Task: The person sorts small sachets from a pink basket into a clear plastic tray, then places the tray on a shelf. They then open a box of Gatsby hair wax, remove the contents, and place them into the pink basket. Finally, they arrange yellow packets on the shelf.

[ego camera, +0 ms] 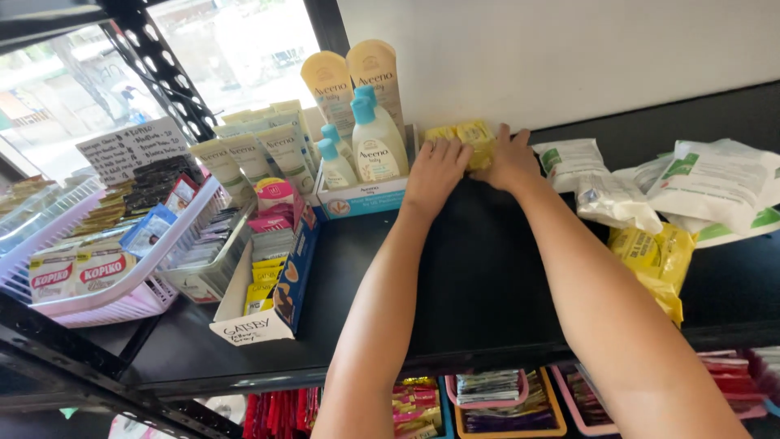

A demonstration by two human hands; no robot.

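Observation:
Both my arms reach to the back of a black shelf [455, 284]. My left hand [436, 169] and my right hand [512, 158] rest on a small pile of yellow packets [471, 135] pushed against the white wall. The fingers of both hands press on the packets, one hand on each side. Just left of my left hand stands a low cardboard tray [361, 197] with cream lotion tubes [354, 77] and blue-capped pump bottles [375, 145].
White and green sachets [699, 183] and a yellow bag [658, 258] lie at the right. Tubes, a cardboard box of sachets [272, 276] and white wire baskets [106, 268] fill the left. A lower shelf holds pink and orange trays of packets [504, 402].

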